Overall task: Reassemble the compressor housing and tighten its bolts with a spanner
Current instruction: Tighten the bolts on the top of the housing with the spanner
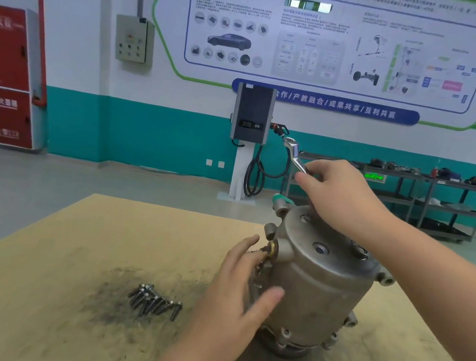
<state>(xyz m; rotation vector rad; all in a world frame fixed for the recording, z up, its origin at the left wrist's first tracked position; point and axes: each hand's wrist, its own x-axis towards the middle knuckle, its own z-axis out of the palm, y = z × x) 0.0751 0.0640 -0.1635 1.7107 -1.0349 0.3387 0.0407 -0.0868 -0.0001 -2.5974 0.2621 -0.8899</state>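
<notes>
Desk: tan, board-topped desk [36, 288], smudged with dark grime around the work area.
Compressor housing: grey cast-metal cylindrical compressor housing [318, 293], standing on end right of the desk's centre, slightly tilted; flat top face with round ports, bolt lugs around the lower rim, brass-coloured fitting on the left side.
Left hand: left hand [242, 295] laid against the housing's left side, fingers fairly straight near the brass fitting, thumb across the front wall; grip loose, pressing rather than curled round anything.
Right hand: right hand [342, 192] above the housing's top, reaching in from the right; grip closed, fingers pinched round the shank of the spanner.
Spanner: shiny silver steel ring spanner [293, 155], held up at a slant, ring end pointing up and left, clear of the housing; lower end hidden in the hand.
Bolts: small heap of dark steel bolts [154, 302] lying on the grimy patch, left of the housing and apart from it.
</notes>
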